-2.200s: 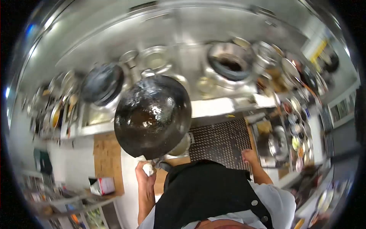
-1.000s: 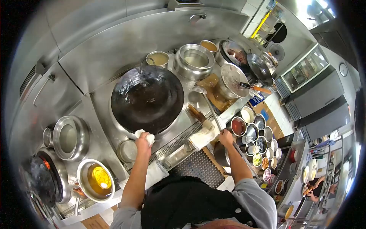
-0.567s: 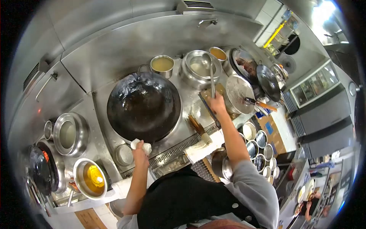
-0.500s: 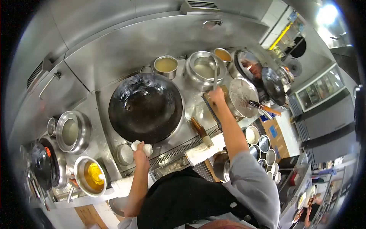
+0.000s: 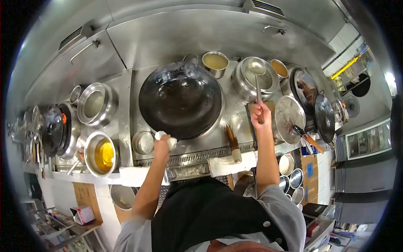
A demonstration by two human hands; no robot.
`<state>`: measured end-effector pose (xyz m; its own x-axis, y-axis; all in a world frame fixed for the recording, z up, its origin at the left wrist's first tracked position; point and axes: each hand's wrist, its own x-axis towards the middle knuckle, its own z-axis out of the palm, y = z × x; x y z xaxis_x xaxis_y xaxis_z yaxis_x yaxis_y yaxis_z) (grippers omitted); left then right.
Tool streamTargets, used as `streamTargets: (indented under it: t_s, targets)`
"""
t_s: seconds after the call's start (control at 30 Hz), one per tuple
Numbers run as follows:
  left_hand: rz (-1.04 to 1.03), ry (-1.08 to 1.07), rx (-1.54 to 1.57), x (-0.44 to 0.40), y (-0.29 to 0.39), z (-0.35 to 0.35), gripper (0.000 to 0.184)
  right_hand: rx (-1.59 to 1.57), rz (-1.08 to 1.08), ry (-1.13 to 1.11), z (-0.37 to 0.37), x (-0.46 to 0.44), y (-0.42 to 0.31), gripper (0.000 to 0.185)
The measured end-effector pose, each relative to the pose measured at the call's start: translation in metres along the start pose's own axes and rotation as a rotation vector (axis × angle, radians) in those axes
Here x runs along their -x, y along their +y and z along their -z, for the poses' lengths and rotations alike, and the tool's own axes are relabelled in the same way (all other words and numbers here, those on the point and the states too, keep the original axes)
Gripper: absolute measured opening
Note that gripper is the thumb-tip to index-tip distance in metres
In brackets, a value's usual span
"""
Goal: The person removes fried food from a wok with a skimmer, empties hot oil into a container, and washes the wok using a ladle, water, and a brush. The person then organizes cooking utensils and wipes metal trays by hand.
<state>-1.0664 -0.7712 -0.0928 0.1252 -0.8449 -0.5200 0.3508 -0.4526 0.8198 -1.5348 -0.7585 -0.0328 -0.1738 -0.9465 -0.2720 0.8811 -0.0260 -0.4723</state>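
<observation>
A large dark wok sits on the steel range in front of me. My left hand is closed on a folded white cloth at the wok's near left rim; whatever is under the cloth is hidden. My right hand grips the handle of a ladle, fingers wrapped round it and turned upward. The ladle's bowl hangs over a wide steel pot of pale liquid at the back right. I cannot tell whether the bowl holds anything.
Pots of yellowish broth and orange liquid stand at the back. A bamboo brush lies near the front edge. On the right is a strainer with a knife-like orange handle; on the left, a bowl of yellow oil.
My view has swung, so the range appears shifted right. My right hand has turned over, showing its fingers, and the ladle's bowl tilts differently above the pot. The cloth stays in my left hand.
</observation>
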Motion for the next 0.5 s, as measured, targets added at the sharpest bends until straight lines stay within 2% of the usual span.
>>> streamTargets:
  t_s: [0.1, 0.13, 0.23, 0.27, 0.33, 0.43, 0.5]
  targets:
    - [0.033, -0.100, 0.012, 0.007, 0.005, 0.010, 0.015, -0.025, -0.044, -0.072, -0.033, 0.058, 0.035, 0.016]
    - [0.021, -0.159, -0.026, -0.002, -0.002, 0.017, 0.028, -0.039, -0.059, -0.109, -0.043, 0.077, 0.049, 0.024]
    - [0.199, -0.224, -0.168, 0.019, 0.026, 0.041, 0.057, -0.024, -0.104, -0.103, -0.072, 0.132, 0.094, 0.027]
    - [0.198, -0.219, -0.090, 0.029, 0.032, 0.051, 0.049, -0.024, -0.129, -0.091, -0.084, 0.150, 0.109, 0.028]
    - [0.068, -0.369, 0.015, 0.051, 0.025, 0.087, 0.040, -0.003, -0.190, 0.038, -0.101, 0.175, 0.140, 0.028]
    - [0.184, -0.470, -0.096, 0.082, 0.015, 0.159, 0.038, 0.136, -0.307, 0.079, -0.127, 0.167, 0.161, 0.016]
    - [0.264, -0.579, -0.322, 0.111, 0.028, 0.205, 0.041, 0.211, -0.310, 0.134, -0.135, 0.158, 0.171, 0.014]
